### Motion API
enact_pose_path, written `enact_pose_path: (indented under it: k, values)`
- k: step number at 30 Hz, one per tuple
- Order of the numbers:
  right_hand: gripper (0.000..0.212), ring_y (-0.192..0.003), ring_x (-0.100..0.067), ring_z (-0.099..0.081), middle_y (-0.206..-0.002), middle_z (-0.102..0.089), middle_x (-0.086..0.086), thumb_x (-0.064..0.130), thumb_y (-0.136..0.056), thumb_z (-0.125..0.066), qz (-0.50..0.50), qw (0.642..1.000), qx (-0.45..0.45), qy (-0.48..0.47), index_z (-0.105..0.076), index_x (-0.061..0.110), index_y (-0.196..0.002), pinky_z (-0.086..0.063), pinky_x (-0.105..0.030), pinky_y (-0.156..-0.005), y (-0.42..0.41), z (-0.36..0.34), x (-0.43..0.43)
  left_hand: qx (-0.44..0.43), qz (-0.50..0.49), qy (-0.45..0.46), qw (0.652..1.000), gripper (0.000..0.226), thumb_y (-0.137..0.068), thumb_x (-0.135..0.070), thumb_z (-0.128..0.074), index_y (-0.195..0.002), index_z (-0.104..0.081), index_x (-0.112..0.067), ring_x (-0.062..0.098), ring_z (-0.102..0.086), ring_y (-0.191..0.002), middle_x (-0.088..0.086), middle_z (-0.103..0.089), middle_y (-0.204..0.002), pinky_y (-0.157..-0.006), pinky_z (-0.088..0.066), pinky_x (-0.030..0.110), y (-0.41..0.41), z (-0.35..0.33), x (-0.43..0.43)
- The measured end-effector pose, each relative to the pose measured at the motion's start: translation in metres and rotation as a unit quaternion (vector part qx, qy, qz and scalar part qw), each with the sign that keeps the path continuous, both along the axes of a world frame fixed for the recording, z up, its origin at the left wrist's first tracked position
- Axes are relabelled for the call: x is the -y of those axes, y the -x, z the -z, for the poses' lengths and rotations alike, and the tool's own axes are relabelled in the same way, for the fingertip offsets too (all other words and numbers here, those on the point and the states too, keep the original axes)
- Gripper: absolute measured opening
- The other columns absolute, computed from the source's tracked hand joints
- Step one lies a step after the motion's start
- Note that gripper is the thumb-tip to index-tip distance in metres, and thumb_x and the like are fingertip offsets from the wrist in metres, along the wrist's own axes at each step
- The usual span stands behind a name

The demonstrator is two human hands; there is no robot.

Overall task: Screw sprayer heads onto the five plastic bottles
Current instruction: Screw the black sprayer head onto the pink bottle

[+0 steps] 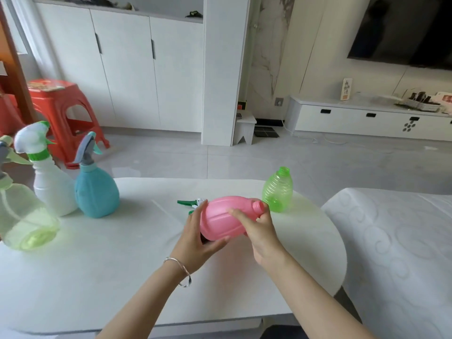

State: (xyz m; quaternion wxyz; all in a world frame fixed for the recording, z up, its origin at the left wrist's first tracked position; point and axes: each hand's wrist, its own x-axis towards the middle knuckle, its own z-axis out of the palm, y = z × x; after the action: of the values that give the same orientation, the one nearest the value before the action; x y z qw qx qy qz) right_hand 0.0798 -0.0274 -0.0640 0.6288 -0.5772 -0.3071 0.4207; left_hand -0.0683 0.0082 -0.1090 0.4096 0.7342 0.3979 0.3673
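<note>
A white table (122,277) filled the lower frame, its near edge cut off at the bottom and its right end tucked behind a white patterned cloth (403,241). At the far left a pale green bottle (22,216) was cropped by the frame edge, with only part of its grey sprayer showing. Just beside it stood a white bottle (52,189) fitted with a green-and-white sprayer, and next to that a blue bottle (96,192) topped with a grey one; whether the two touched could not be told.

The pink bottle (222,221) was held on its side above the middle of the table, its open neck pointing right. The left hand (198,238) cupped its base, with the fingers (199,211) fairly straight and close together behind the bottle and the thumb pressed under the near side. The right hand (259,228) gripped the shoulder by the neck, the index finger laid along the body and the other fingers curled below the neck, largely hidden. Its thumb could not be made out.

A green bottle (277,192) stood upright at the table's far right, mouth open, just behind the right hand. A green sprayer head (188,203) lay on the table behind the left hand, mostly hidden by the fingers and the pink bottle. A thin silver bracelet (179,272) circled the left wrist.
</note>
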Motion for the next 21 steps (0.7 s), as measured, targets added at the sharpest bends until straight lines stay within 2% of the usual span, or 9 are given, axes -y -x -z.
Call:
enact_pose_path:
  k: [2, 4, 7, 11, 14, 16, 17, 19, 21]
  values:
    - [0.065, -0.109, -0.02, -0.061, -0.122, -0.062, -0.01, 0.03, -0.059, -0.081, -0.04, 0.998, -0.05, 0.005, -0.052, 0.019, -0.116, -0.051, -0.043, -0.095, 0.01, -0.007, -0.002, 0.043, -0.026, 0.014, 0.999, 0.104, -0.055, -0.068, -0.074, -0.141, -0.022, -0.04, 0.016, -0.046, -0.128, -0.005, -0.036, -0.141, -0.102, -0.047, 0.038, 0.015, -0.008, -0.005]
    - [0.061, -0.106, -0.016, -0.061, -0.12, -0.064, -0.006, 0.026, -0.069, -0.08, -0.088, 0.991, -0.099, 0.005, -0.053, 0.016, -0.122, -0.053, -0.037, -0.085, 0.016, -0.015, -0.003, 0.072, -0.055, 0.017, 0.996, 0.103, -0.053, -0.061, -0.075, -0.14, -0.029, -0.028, 0.015, -0.049, -0.125, -0.001, -0.037, -0.139, -0.098, -0.049, 0.028, 0.029, -0.018, -0.009]
    - [0.061, -0.101, -0.017, -0.062, -0.11, -0.066, -0.003, 0.029, -0.068, -0.08, -0.158, 0.975, -0.154, 0.024, -0.056, 0.015, -0.123, -0.054, -0.029, -0.073, 0.028, -0.018, -0.004, 0.116, -0.068, 0.068, 0.989, 0.102, -0.05, -0.068, -0.074, -0.136, -0.036, -0.029, 0.015, -0.058, -0.116, 0.002, -0.045, -0.135, -0.09, -0.054, 0.029, 0.046, -0.026, -0.009]
    - [0.065, -0.1, -0.02, -0.063, -0.108, -0.066, -0.006, 0.033, -0.065, -0.081, -0.217, 0.962, -0.158, 0.041, -0.058, 0.012, -0.122, -0.055, -0.029, -0.077, 0.05, -0.011, -0.007, 0.221, -0.058, 0.185, 0.956, 0.085, -0.046, -0.062, -0.079, -0.12, -0.048, -0.035, 0.013, -0.065, -0.104, 0.004, -0.061, -0.123, -0.072, -0.058, 0.028, 0.07, -0.034, -0.006]
    - [0.06, -0.087, -0.016, -0.063, -0.097, -0.065, 0.0, 0.027, -0.07, -0.08, -0.225, 0.954, -0.2, 0.008, -0.053, 0.014, -0.122, -0.054, -0.031, -0.084, 0.048, -0.012, -0.012, 0.254, -0.082, 0.221, 0.938, 0.104, -0.039, -0.065, -0.083, -0.129, -0.047, -0.027, 0.019, -0.064, -0.11, 0.006, -0.06, -0.126, -0.076, -0.059, 0.034, 0.094, -0.036, -0.011]
    - [0.051, -0.086, -0.016, -0.065, -0.09, -0.069, 0.001, 0.019, -0.073, -0.076, -0.192, 0.956, -0.221, -0.016, -0.052, 0.016, -0.118, -0.053, -0.031, -0.085, 0.038, -0.015, -0.017, 0.26, -0.106, 0.229, 0.932, 0.098, -0.045, -0.059, -0.081, -0.13, -0.046, -0.026, 0.02, -0.063, -0.11, 0.005, -0.059, -0.126, -0.077, -0.059, 0.036, 0.108, -0.037, -0.014]
    - [0.042, -0.087, -0.016, -0.065, -0.089, -0.07, 0.001, 0.014, -0.076, -0.072, -0.176, 0.968, -0.177, -0.021, -0.053, 0.017, -0.114, -0.052, -0.029, -0.083, 0.033, -0.016, -0.018, 0.262, -0.115, 0.231, 0.93, 0.094, -0.047, -0.057, -0.079, -0.13, -0.046, -0.026, 0.02, -0.063, -0.11, 0.005, -0.059, -0.126, -0.077, -0.059, 0.036, 0.116, -0.037, -0.015]
    - [0.03, -0.092, -0.015, -0.063, -0.093, -0.068, 0.001, 0.01, -0.08, -0.07, -0.153, 0.988, 0.027, -0.006, -0.057, 0.02, -0.106, -0.048, -0.028, -0.085, 0.025, -0.01, -0.019, 0.265, -0.126, 0.232, 0.927, 0.09, -0.05, -0.056, -0.076, -0.129, -0.047, -0.027, 0.02, -0.062, -0.111, 0.005, -0.059, -0.126, -0.076, -0.06, 0.035, 0.129, -0.034, -0.016]
    - [0.028, -0.101, -0.009, -0.059, -0.101, -0.066, 0.006, 0.015, -0.077, -0.074, -0.166, 0.961, 0.22, 0.012, -0.061, 0.024, -0.1, -0.042, -0.024, -0.091, 0.018, 0.006, -0.022, 0.266, -0.138, 0.232, 0.925, 0.089, -0.05, -0.056, -0.076, -0.129, -0.047, -0.027, 0.02, -0.061, -0.111, 0.005, -0.058, -0.127, -0.073, -0.06, 0.034, 0.14, -0.032, -0.015]
